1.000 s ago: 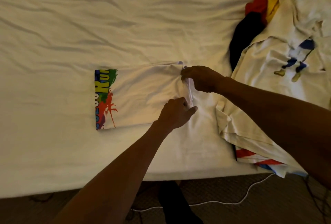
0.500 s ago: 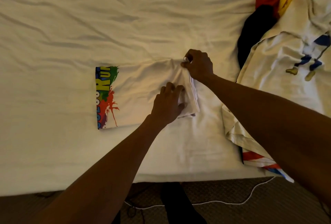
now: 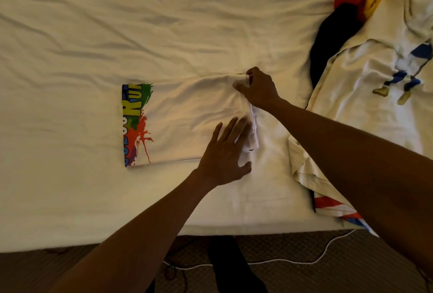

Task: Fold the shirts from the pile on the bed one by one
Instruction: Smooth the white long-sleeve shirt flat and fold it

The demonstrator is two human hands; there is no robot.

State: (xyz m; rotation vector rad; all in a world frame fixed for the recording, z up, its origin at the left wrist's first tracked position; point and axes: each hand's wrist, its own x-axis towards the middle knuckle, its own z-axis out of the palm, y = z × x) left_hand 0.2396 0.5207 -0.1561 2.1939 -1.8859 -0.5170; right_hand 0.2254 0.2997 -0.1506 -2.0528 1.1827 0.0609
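Note:
A white shirt with a colourful paint-splash print on its left end lies folded into a long strip across the bed. My left hand lies flat on the strip's right end, fingers straight and spread. My right hand pinches the far right corner of the same end, thumb over the cloth. The pile of shirts lies at the right: a white one with blue marks on top, black, red and yellow cloth behind it.
The bed's front edge runs across the lower frame, with brown carpet below. A white cable trails on the floor. A shirt with red and blue stripes hangs over the edge at the right.
My left hand has opened from a curled grip and now lies flat on the shirt's right end. My right hand has kept its pinch at the far corner, shifting slightly away.

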